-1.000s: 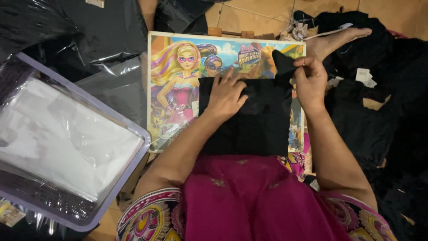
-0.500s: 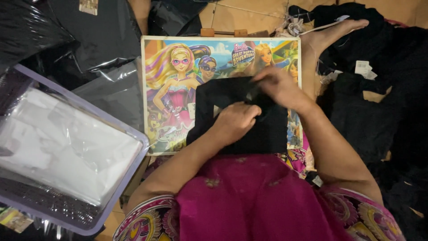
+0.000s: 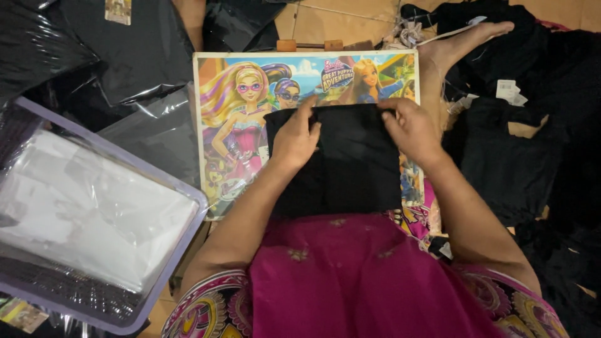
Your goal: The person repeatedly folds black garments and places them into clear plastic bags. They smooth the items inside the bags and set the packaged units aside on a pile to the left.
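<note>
Both hands, left (image 3: 295,139) and right (image 3: 410,130), grip pressed flat on black cloth (image 3: 350,166) atop cartoon board (image 3: 231,94), tiled floor (image 3: 350,22)

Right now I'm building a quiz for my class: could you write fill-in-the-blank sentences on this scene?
1. Both hands press on a folded ____ garment.
2. The garment lies on a colourful ____ board.
3. The left hand and right hand rest at the garment's ____ corners.
4. The lilac-rimmed bin holds clear ____ bags.

Missing: black; cartoon; top; plastic

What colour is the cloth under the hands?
The folded cloth is plain black, seen clearly in the head view.
</note>
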